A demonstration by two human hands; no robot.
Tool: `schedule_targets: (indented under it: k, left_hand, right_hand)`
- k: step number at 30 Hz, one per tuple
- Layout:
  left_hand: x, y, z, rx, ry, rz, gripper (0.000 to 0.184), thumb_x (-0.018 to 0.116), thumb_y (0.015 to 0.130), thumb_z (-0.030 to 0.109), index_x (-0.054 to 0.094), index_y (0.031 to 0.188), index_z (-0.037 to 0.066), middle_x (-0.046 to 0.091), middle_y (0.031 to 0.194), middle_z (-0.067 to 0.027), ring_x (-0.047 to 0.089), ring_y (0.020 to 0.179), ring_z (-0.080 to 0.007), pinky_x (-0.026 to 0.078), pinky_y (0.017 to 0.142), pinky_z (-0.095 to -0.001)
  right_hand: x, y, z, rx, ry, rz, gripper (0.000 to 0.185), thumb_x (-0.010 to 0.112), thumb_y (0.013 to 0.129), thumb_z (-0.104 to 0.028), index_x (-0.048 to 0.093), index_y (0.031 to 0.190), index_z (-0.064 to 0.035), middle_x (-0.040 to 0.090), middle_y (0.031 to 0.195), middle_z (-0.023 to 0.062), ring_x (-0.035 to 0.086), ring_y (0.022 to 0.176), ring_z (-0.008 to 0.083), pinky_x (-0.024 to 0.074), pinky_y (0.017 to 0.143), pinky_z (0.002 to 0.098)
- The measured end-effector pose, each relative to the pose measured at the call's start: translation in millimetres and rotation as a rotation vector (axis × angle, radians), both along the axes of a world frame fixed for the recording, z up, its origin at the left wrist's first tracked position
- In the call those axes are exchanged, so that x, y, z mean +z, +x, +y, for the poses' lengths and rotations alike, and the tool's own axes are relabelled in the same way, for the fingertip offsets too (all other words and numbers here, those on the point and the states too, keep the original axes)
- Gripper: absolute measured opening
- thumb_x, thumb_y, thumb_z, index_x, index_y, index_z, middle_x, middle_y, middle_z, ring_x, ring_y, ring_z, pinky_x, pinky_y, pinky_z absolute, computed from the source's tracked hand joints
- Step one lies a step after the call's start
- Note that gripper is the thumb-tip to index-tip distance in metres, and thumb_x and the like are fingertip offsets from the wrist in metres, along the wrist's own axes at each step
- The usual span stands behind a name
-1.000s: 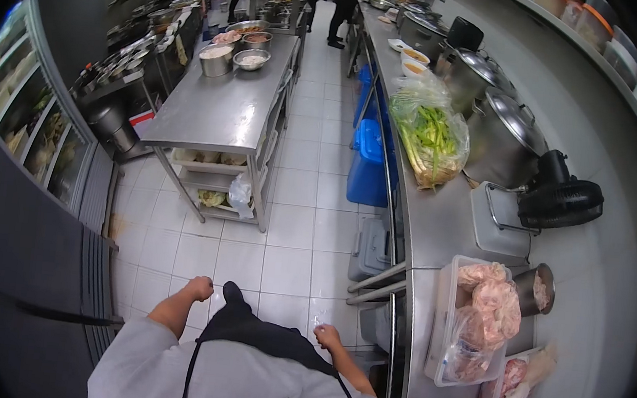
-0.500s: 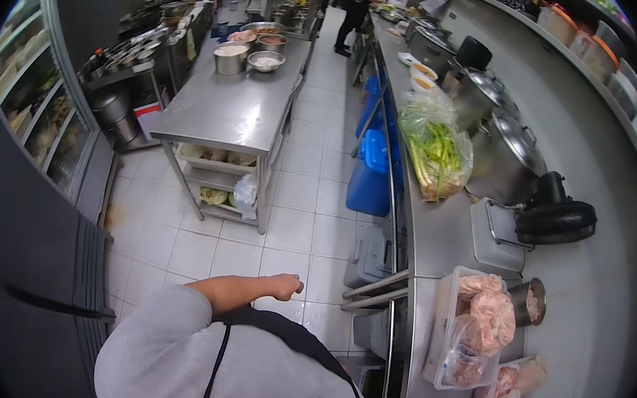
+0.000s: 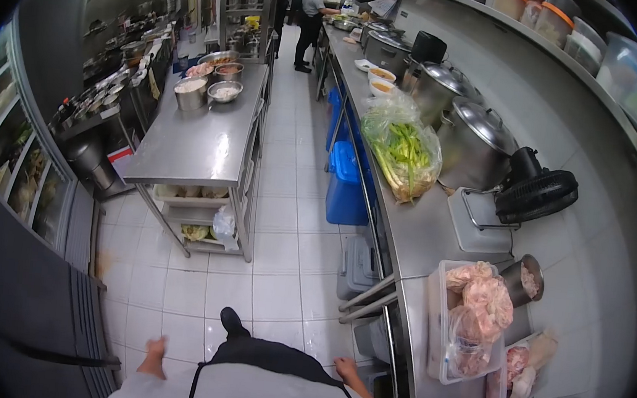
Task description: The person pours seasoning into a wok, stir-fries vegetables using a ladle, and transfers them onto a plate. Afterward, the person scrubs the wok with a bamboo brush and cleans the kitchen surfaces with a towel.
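Observation:
My left hand [image 3: 156,348] hangs low at my left side over the tiled floor, touching nothing I can see. Motion blurs its fingers, so their pose is unclear. On the other side, my right hand [image 3: 347,368] hangs beside my dark apron [image 3: 272,357], close to the steel counter's lower rails. Its fingers look curled in, with no object visible in them. Nearest to it on the counter [image 3: 423,267] is a clear plastic tub [image 3: 437,356] of bagged raw meat [image 3: 486,301]. A smaller tub of meat [image 3: 523,372] sits beside it.
Ahead on the left stands a steel table [image 3: 186,140] bearing several metal bowls. A tiled aisle [image 3: 279,210] runs between it and the counter. Bagged green vegetables [image 3: 407,158], large pots [image 3: 478,138] and a black fan [image 3: 537,193] line the counter; blue bins [image 3: 348,186] stand beneath. A person [image 3: 310,22] works farther along.
My left arm has swung from across my front down to my left side. My right hand and a dark shoe have come into view. The view has tilted and shifted.

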State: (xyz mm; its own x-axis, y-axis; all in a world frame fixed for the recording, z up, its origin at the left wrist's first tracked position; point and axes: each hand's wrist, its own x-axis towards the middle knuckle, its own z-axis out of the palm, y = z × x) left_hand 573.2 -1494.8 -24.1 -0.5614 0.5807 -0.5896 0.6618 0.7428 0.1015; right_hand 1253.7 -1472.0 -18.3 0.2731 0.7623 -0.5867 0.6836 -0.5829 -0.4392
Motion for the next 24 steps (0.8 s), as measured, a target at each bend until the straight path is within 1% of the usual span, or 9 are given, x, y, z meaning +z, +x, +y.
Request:
schedule_targets:
  k: [2,3,5,7,10,13,17,20,24]
  left_hand:
    - [21,-53,-46,0.678,0.154,0.132,0.079,0.046,0.09,0.061,0.038,0.142,0.003,0.041,0.143,-0.0247,0.044,0.129,-0.0394,0.029,0.111,-0.0466]
    - [100,-50,-63,1.072,0.393,0.141,0.08,0.046,0.09,0.062,0.036,0.145,0.004,0.042,0.144,-0.0205,0.045,0.128,-0.0386,0.033,0.109,-0.0456]
    - [81,-119,-70,1.11,0.881,0.253,0.089,0.051,0.085,0.064,0.031,0.148,0.004,0.04,0.146,-0.0197,0.045,0.129,-0.0381,0.033,0.109,-0.0438]
    - [161,-64,-6,1.429,1.232,-0.517,0.094,0.045,0.083,0.07,0.016,0.153,0.015,0.018,0.159,-0.0097,0.019,0.144,-0.0316,0.016,0.114,-0.0561]
    - [203,-57,111,1.182,1.378,-0.923,0.094,0.04,0.083,0.072,0.011,0.154,0.018,0.008,0.16,-0.0124,0.008,0.147,-0.0339,0.01,0.114,-0.0579]
    - [320,27,227,0.794,1.502,-1.182,0.097,0.036,0.087,0.069,0.007,0.153,0.004,0.005,0.159,-0.0174,0.002,0.147,-0.0349,0.008,0.116,-0.0533]
    - [449,159,314,0.38,1.519,-1.637,0.094,0.03,0.09,0.069,0.006,0.152,0.002,0.0,0.16,-0.0159,-0.004,0.148,-0.0308,0.003,0.117,-0.0512]
    - [501,298,325,0.038,1.435,-1.81,0.086,0.033,0.094,0.063,0.015,0.15,0.0,0.021,0.156,-0.0159,0.014,0.146,-0.0291,0.014,0.116,-0.0493]
    - [393,428,330,-0.705,1.241,-1.286,0.058,0.041,0.099,0.047,0.038,0.143,0.01,0.043,0.144,-0.0091,0.036,0.131,-0.0204,0.025,0.111,-0.038]
  right_hand:
    - [11,12,-2,-0.14,0.09,0.004,0.049,0.059,0.085,-0.045,0.067,0.107,-0.0018,0.067,0.104,0.0215,0.064,0.099,0.0343,0.0485,0.087,0.0433]
    - [16,14,-8,-0.207,0.126,0.006,0.05,0.058,0.086,-0.045,0.067,0.106,-0.0003,0.066,0.107,0.022,0.063,0.102,0.0356,0.0475,0.089,0.0452]
    - [64,10,14,-0.311,0.227,0.222,0.051,0.061,0.086,-0.043,0.064,0.11,0.0019,0.066,0.108,0.0205,0.063,0.101,0.032,0.0482,0.088,0.041]
    - [59,8,54,-0.253,0.434,0.267,0.041,0.069,0.085,-0.033,0.065,0.111,-0.002,0.068,0.1,0.0121,0.063,0.093,0.0183,0.0489,0.085,0.0324]
    - [119,-6,148,-0.042,0.741,0.515,0.045,0.064,0.092,-0.031,0.058,0.123,0.0009,0.063,0.114,0.0092,0.058,0.104,0.0163,0.0464,0.09,0.0306]
    - [286,-16,213,-0.006,1.128,0.476,0.054,0.057,0.095,-0.028,0.043,0.139,0.0009,0.044,0.142,0.0188,0.041,0.133,0.0277,0.033,0.109,0.0388]
    - [444,-28,227,-0.253,1.716,0.605,0.063,0.049,0.098,-0.032,0.027,0.147,0.0024,0.03,0.151,0.0193,0.028,0.141,0.0278,0.0203,0.115,0.039]
    - [490,-79,231,-0.142,1.85,0.659,0.067,0.043,0.1,-0.04,0.023,0.148,0.0028,0.023,0.155,0.0177,0.02,0.144,0.0278,0.013,0.117,0.0404]
    - [414,-174,285,0.4,1.663,0.488,0.075,0.034,0.1,-0.051,0.02,0.148,0.0041,0.022,0.155,0.0199,0.019,0.144,0.0305,0.0134,0.116,0.0416]
